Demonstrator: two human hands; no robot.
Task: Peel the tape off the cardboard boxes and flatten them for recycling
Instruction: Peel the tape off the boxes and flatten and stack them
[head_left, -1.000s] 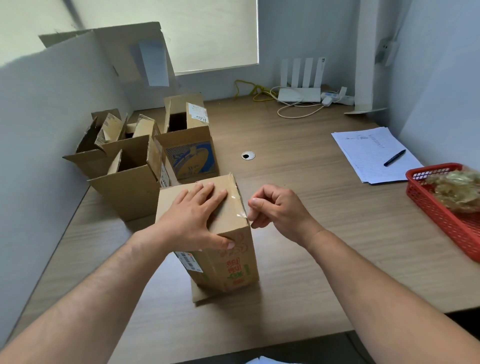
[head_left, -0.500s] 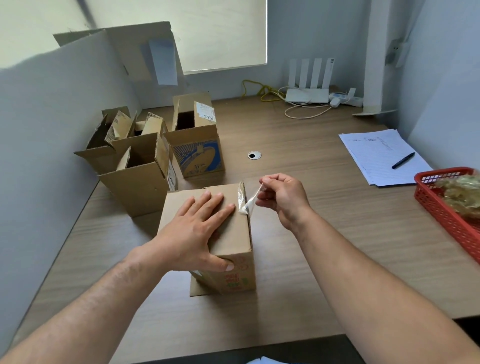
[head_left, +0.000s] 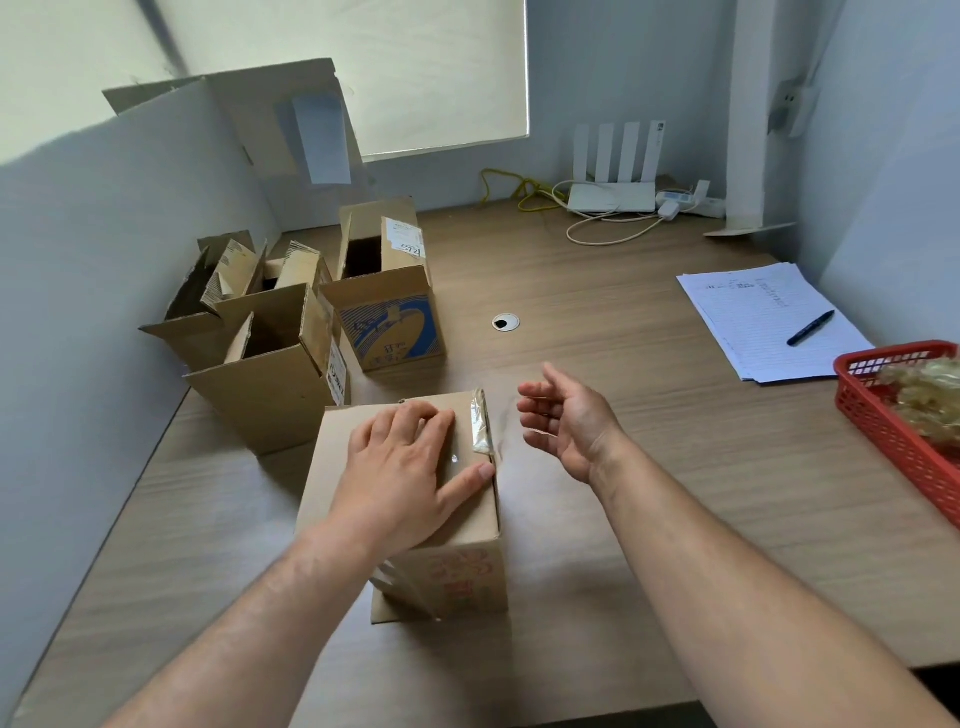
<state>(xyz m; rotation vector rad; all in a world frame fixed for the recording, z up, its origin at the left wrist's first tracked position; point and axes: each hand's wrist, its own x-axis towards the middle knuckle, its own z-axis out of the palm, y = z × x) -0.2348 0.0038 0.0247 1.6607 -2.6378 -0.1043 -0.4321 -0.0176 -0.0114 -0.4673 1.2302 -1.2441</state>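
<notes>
You are pressing your spread left hand (head_left: 410, 467) on the box (head_left: 415, 519) to steady it, your open, empty right hand (head_left: 566, 421) hovering beside the tape (head_left: 480, 423).

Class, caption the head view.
Left hand flat on a brown cardboard box; open right hand beside its crumpled clear tape.

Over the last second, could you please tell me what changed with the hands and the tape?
The right hand peeled the tape up off the box's edge, then let go and opened, empty, beside the box. The loosened tape lies curled along that edge. The left hand stayed flat on the cardboard box.
</notes>
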